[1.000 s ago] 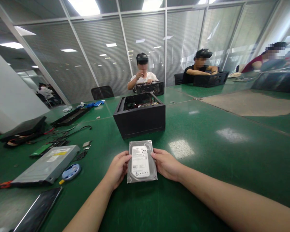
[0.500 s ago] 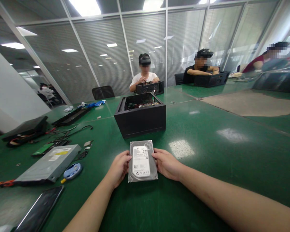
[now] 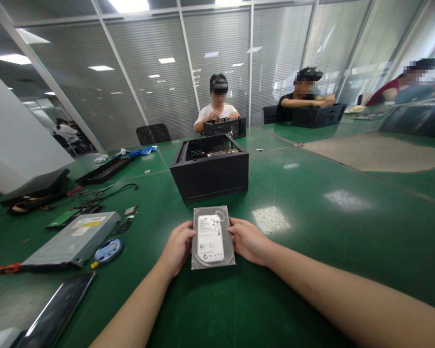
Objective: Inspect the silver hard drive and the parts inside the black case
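Note:
A silver hard drive (image 3: 213, 263) with a white label faces up in front of me. My left hand (image 3: 179, 246) grips its left edge, thumb on top. On the opposite edge, my right hand (image 3: 248, 240) is closed the same way, and the fingers beneath the drive are partly hidden. Just beyond the drive stands a black computer case (image 3: 212, 179), its top side open and some circuit parts showing inside. I cannot tell whether the drive touches the table.
To my left lie an optical drive (image 3: 72, 241), a round blue tool (image 3: 108, 251), an orange-handled screwdriver (image 3: 6, 268), a phone (image 3: 56, 311), loose cables (image 3: 110, 193) and a black panel (image 3: 107, 170). Across the green table (image 3: 311, 232), people work at other cases (image 3: 317, 117).
Both hands keep hold of the hard drive. The whole scene sits slightly higher in the picture, and a person at the back right has shifted their hands.

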`<move>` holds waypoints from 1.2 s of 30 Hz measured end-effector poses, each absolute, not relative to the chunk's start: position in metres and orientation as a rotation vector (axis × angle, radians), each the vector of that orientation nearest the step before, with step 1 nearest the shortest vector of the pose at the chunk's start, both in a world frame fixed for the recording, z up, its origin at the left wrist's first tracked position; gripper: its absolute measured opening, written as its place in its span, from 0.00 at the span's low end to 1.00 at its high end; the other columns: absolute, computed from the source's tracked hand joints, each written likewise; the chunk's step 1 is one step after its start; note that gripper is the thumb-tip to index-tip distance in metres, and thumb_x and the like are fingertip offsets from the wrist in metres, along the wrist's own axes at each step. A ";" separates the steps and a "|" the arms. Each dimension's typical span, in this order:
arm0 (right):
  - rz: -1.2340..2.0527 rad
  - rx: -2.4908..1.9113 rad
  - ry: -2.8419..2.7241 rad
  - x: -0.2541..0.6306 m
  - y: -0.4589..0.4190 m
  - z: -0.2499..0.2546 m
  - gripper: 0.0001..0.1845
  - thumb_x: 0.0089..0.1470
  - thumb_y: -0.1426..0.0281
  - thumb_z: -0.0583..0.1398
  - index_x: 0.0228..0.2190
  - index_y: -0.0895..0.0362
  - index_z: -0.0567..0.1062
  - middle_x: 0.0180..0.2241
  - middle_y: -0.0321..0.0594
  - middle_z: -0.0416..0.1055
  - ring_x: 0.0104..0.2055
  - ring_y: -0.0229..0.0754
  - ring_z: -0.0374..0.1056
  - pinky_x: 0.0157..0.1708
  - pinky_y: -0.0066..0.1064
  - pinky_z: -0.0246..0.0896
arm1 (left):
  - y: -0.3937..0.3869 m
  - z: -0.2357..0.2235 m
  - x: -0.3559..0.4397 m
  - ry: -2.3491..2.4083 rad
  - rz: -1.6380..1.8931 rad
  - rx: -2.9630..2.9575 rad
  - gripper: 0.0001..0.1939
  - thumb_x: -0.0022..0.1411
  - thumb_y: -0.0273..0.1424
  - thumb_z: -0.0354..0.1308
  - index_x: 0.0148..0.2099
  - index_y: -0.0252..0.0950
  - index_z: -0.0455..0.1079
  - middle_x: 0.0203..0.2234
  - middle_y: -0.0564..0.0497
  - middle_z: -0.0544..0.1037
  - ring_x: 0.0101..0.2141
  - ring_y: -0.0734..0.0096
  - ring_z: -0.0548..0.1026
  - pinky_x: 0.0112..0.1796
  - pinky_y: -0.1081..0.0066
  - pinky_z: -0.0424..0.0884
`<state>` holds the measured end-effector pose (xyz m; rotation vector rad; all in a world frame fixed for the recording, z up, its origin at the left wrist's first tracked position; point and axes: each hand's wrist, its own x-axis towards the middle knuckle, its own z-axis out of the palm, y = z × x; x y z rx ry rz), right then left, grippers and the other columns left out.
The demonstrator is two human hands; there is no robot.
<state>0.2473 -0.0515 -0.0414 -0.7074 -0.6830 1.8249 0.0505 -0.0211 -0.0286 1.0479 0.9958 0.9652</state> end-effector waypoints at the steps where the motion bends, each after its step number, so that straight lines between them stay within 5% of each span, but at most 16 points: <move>1: 1.823 -0.704 -0.690 0.247 -0.051 -0.041 0.25 0.47 0.79 0.54 0.49 0.59 0.70 0.31 0.43 0.77 0.27 0.40 0.72 0.31 0.32 0.65 | -0.021 -0.029 0.050 0.986 0.969 1.044 0.13 0.49 0.28 0.58 0.40 0.33 0.70 0.30 0.49 0.80 0.28 0.64 0.78 0.25 0.73 0.67; 18: 1.836 -0.720 -0.662 0.250 -0.052 -0.040 0.23 0.43 0.78 0.55 0.44 0.57 0.71 0.27 0.37 0.74 0.24 0.37 0.67 0.29 0.29 0.60 | -0.020 -0.030 0.051 0.970 0.963 1.034 0.09 0.50 0.28 0.57 0.37 0.35 0.69 0.25 0.53 0.76 0.24 0.70 0.74 0.23 0.75 0.63; 36: 1.833 -0.728 -0.651 0.249 -0.050 -0.041 0.23 0.47 0.79 0.55 0.46 0.58 0.71 0.29 0.39 0.75 0.25 0.37 0.68 0.30 0.30 0.62 | -0.020 -0.030 0.051 1.026 0.942 1.028 0.14 0.51 0.31 0.60 0.42 0.34 0.72 0.30 0.48 0.80 0.32 0.60 0.79 0.29 0.69 0.72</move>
